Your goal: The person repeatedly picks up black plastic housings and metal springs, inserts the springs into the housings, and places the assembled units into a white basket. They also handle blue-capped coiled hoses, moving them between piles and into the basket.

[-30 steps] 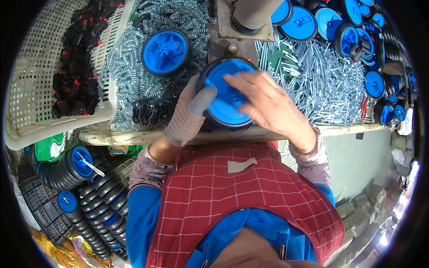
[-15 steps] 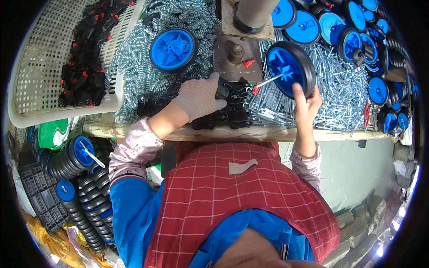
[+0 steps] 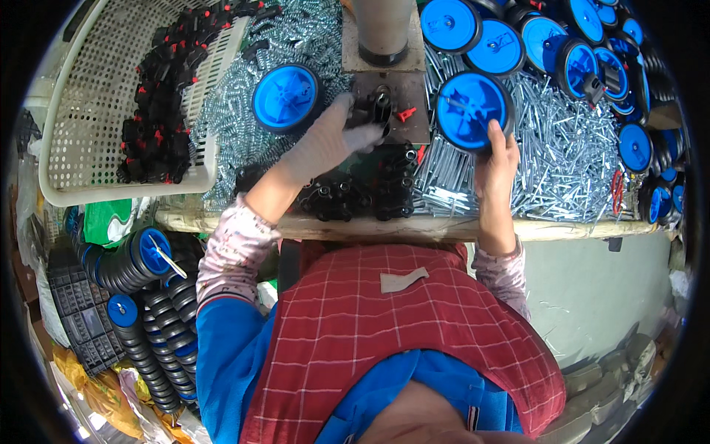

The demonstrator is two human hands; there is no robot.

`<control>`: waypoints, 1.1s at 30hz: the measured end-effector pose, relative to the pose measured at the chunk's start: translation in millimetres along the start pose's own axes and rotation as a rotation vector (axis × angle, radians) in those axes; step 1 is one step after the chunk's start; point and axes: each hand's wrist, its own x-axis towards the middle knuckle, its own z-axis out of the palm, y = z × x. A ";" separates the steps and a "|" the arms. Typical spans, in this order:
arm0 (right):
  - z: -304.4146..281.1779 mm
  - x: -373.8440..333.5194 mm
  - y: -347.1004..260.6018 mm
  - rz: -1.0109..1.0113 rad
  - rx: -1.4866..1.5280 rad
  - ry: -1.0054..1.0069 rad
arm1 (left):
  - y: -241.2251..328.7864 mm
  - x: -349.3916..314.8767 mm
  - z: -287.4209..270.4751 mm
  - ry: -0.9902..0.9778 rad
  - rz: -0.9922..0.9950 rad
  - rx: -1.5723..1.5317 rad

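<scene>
My right hand [image 3: 497, 159] grips the rim of a blue wheel [image 3: 471, 111] with a black tyre, thumb on its face. A thin metal pin shows near the wheel's hub. In a pale glove, my left hand [image 3: 322, 148] reaches over a square metal plate [image 3: 416, 132], its thumb and fingers around a black plastic bracket [image 3: 380, 109] with a ring-shaped end. The fingertips are slightly blurred. A small red clip [image 3: 406, 114] lies on the plate beside the bracket. More black brackets [image 3: 396, 181] sit in rows at the bench's front edge.
A thick metal column [image 3: 381, 29] rises behind the plate. Springs [image 3: 244, 111] are heaped at left under another blue wheel [image 3: 286, 98]. Long metal pins [image 3: 551, 155] cover the right side, with stacked wheels beyond. A white basket [image 3: 126, 194] holds black-and-red parts.
My left hand has carried the black bracket up from the front rows onto the metal plate. The wheel in my right hand has turned its face more toward me.
</scene>
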 end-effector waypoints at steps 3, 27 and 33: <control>15.7 11.8 12.8 -0.045 -0.037 -0.064 | -2.7 18.9 3.4 0.036 -0.003 -0.286; 81.5 9.7 -28.4 -0.500 -1.037 -0.370 | -22.1 -30.7 -52.0 0.640 0.386 1.343; 90.8 31.5 -45.9 -0.648 -1.146 -0.386 | -41.3 -22.0 -73.4 0.515 0.236 1.602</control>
